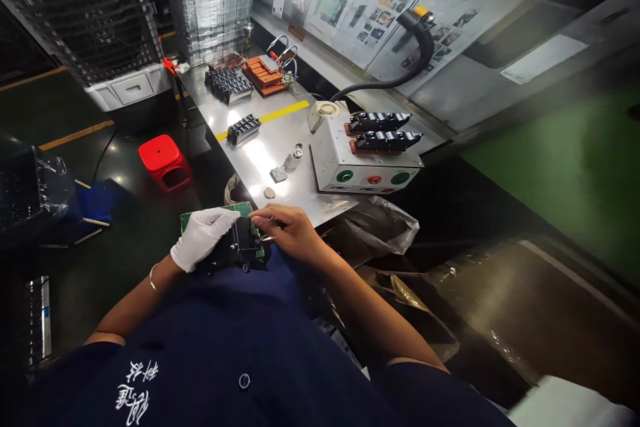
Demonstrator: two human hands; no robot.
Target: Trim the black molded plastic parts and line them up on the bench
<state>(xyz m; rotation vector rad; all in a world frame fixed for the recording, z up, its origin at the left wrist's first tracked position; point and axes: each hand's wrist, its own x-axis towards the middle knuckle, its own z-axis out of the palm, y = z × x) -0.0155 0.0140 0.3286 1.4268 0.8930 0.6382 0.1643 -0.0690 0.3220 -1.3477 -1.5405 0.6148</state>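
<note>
My gloved left hand (200, 235) gripped the black switch module (239, 248) against my lap, bare right hand (293, 232) pinched its 3 o'clock edge, green board (245, 209) beneath, steel table (280, 140) edge at 12 o'clock.

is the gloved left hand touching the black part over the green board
Touching. The head view shows the gloved left hand wrapped over the black part, its fingers lying on the part's top with no gap, above the green board.
</note>
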